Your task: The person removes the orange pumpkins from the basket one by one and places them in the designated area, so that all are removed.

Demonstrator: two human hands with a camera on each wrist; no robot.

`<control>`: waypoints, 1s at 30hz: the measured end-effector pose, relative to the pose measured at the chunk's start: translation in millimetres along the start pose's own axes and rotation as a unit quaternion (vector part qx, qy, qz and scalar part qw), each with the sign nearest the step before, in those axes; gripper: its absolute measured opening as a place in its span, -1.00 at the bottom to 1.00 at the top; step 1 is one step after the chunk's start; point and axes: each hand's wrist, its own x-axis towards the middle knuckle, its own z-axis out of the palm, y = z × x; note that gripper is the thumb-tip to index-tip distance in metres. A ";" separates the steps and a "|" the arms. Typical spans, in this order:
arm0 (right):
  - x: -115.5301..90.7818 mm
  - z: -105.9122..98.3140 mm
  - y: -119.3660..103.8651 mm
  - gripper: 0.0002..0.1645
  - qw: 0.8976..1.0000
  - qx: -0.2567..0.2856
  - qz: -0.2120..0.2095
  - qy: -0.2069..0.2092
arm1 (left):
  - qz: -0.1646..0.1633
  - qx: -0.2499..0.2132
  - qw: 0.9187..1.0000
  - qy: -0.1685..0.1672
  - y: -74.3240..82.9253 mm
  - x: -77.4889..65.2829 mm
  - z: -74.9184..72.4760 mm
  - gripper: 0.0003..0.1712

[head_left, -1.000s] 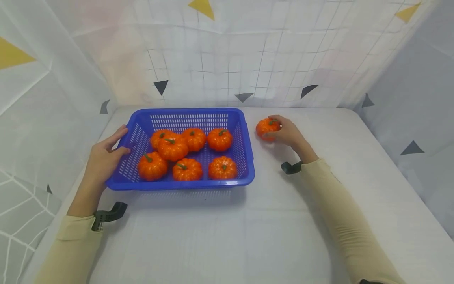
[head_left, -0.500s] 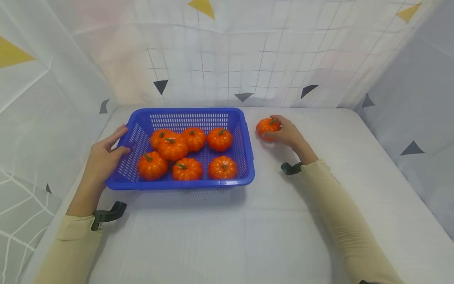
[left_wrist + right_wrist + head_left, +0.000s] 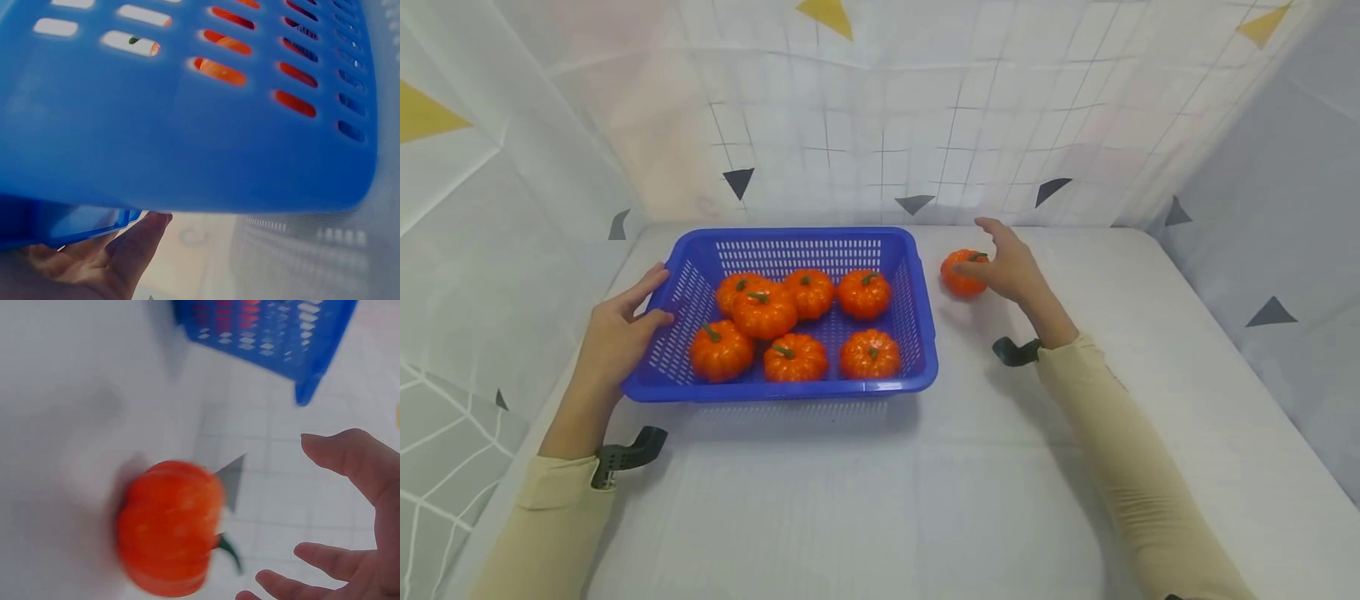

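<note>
A blue plastic basket (image 3: 781, 388) with slotted walls stands on the table, several small orange pumpkins (image 3: 869, 355) inside it. My left hand (image 3: 617, 333) grips its left rim, thumb over the edge; in the left wrist view the hand (image 3: 112, 262) shows under the rim. To the right of the basket sits one pumpkin (image 3: 961, 279) with a green stem, upright on the table. Over its right side is my right hand (image 3: 1011, 265), thumb and fingers spread. The right wrist view shows a gap between that hand (image 3: 362, 512) and the pumpkin (image 3: 172, 528).
White cloth covers the table (image 3: 820, 508). Behind it hangs a pale curtain (image 3: 880, 108) with grid lines and triangles, close to the table's back edge. Each wrist carries a dark camera mount (image 3: 632, 450). The basket's right wall is a short way left of the lone pumpkin.
My right hand has let go of the lone pumpkin, its fingers spreading and lifting off. The pumpkin has stayed in place. My left hand and the basket have not moved.
</note>
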 end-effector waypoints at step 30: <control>-39.8 -5.4 -112.7 -0.04 0.984 0.092 -0.150 -0.013 | 0.004 -0.023 1.000 0.003 -0.7 -0.7 -0.3 -0.33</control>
